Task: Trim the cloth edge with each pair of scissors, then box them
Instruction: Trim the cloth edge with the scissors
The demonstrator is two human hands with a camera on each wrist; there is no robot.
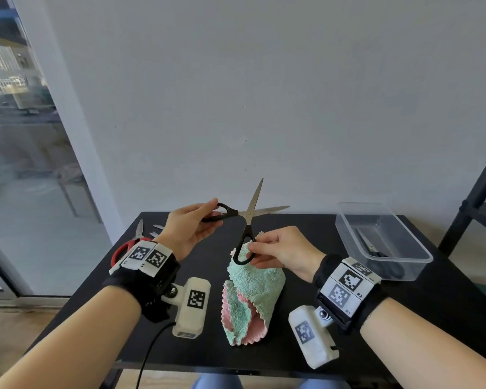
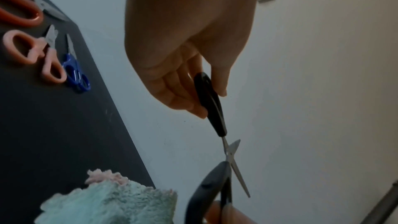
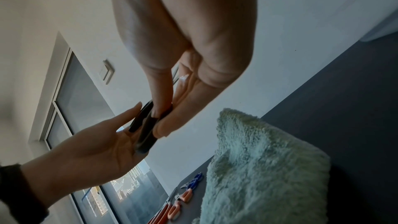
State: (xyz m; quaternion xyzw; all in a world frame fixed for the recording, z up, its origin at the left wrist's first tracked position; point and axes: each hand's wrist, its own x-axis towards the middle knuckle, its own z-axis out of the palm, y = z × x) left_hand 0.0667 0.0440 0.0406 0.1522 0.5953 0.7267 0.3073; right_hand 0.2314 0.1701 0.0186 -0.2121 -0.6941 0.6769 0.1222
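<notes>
The left hand pinches one black handle loop of the black-handled steel scissors; the right hand pinches the other loop, with the blades spread wide apart above the matte black surface. Directly below the right hand, the folded green-and-pink fluffy cloth lies on the surface. At the left rear lie red-handled scissors; the left wrist view adds pink-handled scissors and small blue-handled scissors beside them. The clear plastic box stands at the right rear with a dark item inside. A plain white wall stands behind and a glazed window to the left.
</notes>
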